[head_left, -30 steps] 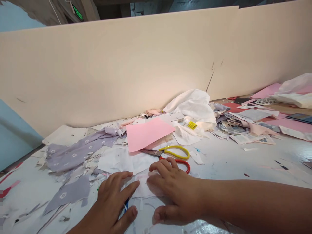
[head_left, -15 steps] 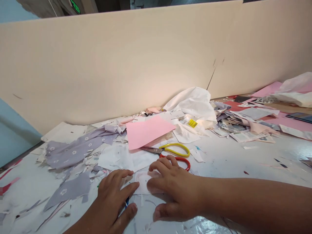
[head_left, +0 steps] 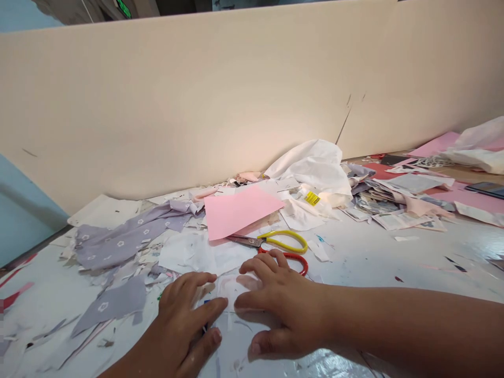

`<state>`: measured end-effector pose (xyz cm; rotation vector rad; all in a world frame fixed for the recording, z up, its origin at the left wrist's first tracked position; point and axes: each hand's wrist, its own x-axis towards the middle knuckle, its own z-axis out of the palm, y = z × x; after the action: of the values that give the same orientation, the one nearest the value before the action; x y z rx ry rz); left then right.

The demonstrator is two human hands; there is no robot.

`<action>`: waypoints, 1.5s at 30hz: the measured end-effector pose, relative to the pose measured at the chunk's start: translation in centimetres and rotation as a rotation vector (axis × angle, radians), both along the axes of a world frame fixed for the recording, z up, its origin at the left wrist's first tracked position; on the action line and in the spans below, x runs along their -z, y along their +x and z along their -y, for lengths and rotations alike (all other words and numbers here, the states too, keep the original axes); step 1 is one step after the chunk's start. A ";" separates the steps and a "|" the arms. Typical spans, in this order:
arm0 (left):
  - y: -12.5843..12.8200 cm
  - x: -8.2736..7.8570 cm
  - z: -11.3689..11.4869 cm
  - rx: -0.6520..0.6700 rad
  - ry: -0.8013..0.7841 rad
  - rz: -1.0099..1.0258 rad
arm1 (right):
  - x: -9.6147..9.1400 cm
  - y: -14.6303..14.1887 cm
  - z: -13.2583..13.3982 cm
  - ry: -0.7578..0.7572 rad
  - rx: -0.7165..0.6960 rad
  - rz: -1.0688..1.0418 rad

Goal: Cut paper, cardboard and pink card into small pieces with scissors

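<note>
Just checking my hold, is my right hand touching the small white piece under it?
Touching. The head view shows the fingers of the right hand lying on top of the small white piece.

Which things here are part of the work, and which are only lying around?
In the work: left hand, right hand, the small white piece under them, probably the scissors with yellow and red handles.
Lying about: pink sheet, lilac flowered fabric, crumpled white cloth, printed scraps.
</note>
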<state>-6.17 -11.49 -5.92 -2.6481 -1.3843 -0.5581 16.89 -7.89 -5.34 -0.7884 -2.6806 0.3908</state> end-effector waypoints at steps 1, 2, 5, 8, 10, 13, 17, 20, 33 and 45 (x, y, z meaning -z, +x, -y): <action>0.0 0.0 0.0 0.001 0.002 -0.005 | 0.0 0.0 0.0 -0.002 -0.003 0.004; 0.0 0.0 0.0 0.002 0.005 -0.011 | -0.1 0.0 0.0 -0.001 -0.006 0.005; -0.1 -0.1 -0.2 0.013 0.013 -0.024 | -0.2 0.0 0.0 0.002 -0.014 0.010; -0.2 -0.4 -0.3 0.071 -0.002 -0.086 | -0.2 0.0 0.0 -0.004 -0.027 0.023; -0.2 -0.4 -0.3 0.078 -0.011 -0.104 | -0.1 0.1 0.0 -0.003 -0.022 0.014; -0.1 -0.3 -0.1 0.026 0.000 -0.039 | 0.0 0.1 0.0 0.001 -0.014 0.005; 0.1 -0.2 0.1 0.016 0.009 -0.008 | 0.0 -0.1 0.0 0.005 0.013 0.015; 0.1 -0.2 0.0 0.008 -0.006 -0.009 | 0.0 -0.2 0.1 0.007 0.034 0.017; 0.0 0.4 0.0 -0.068 0.001 0.027 | -0.1 -0.2 0.1 0.012 0.069 0.022; -0.1 0.8 -0.2 -0.080 -0.048 0.023 | -0.2 -0.2 0.0 0.022 0.080 0.039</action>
<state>-6.25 -11.30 -6.73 -2.6166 -1.5211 -0.5546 16.73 -7.93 -5.14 -0.9029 -2.6743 0.3287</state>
